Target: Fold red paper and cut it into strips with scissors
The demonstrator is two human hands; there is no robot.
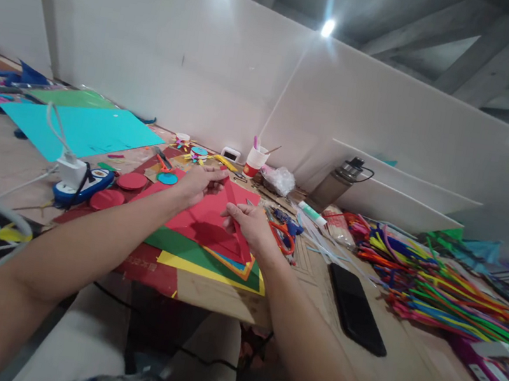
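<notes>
Both hands are raised over a stack of coloured paper. With thumb and fingers, my left hand [204, 185] pinches the upper end of a narrow red paper strip [233, 192]. Lower down and to the right, my right hand [249, 223] grips the same strip, its fingers partly hidden. Under them lies a red paper sheet [186, 221], on which the hands cast a shadow. Green paper [173, 241] and yellow paper [203, 271] stick out beneath it. Orange-handled scissors [283, 239] lie just right of my right hand.
Left of the paper are red paper discs [131, 181] and a blue power strip [83, 187] with a charger. A paper cup [255, 160] and a bottle [339, 183] stand behind. At right lie a black phone [356, 308] and many pipe cleaners [433, 283].
</notes>
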